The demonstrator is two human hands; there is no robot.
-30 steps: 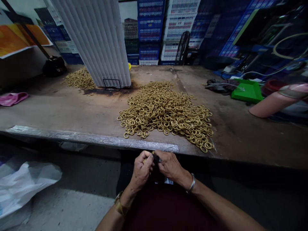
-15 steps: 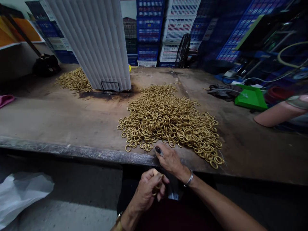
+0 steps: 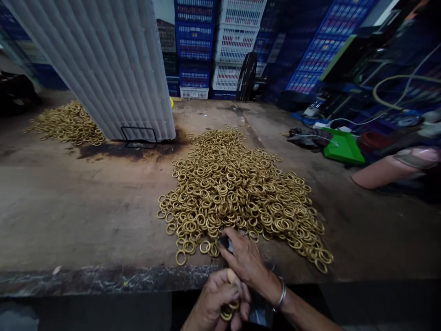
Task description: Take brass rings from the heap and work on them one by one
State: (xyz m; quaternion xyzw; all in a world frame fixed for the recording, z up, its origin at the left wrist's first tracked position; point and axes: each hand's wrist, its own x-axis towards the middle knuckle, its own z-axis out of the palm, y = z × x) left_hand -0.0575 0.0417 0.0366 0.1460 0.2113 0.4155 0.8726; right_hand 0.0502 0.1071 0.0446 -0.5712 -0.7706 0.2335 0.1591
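Note:
A broad heap of gold-coloured metal rings (image 3: 237, 184) lies on the worn brown table (image 3: 103, 207) in front of me. My left hand (image 3: 215, 294) is closed around several gold rings (image 3: 226, 315) below the table's front edge. Just ahead of it, my right hand (image 3: 246, 257) reaches to the near edge of the heap. Its fingers are closed on a small dark tool with a greyish side (image 3: 226, 243). Most of that tool is hidden, so its kind does not show. A metal bangle (image 3: 280, 294) circles my right wrist.
A tall ribbed pale panel (image 3: 117, 69) stands in a black wire holder (image 3: 139, 135), with a second ring pile (image 3: 69, 123) beside it. A green tray (image 3: 342, 146) and a pink cylinder (image 3: 386, 172) are on the right. Crates (image 3: 195, 48) are stacked behind.
My view has tilted up and shifted right. The right hand has moved forward to the heap's near edge with the dark tool. My left hand stays closed on its rings.

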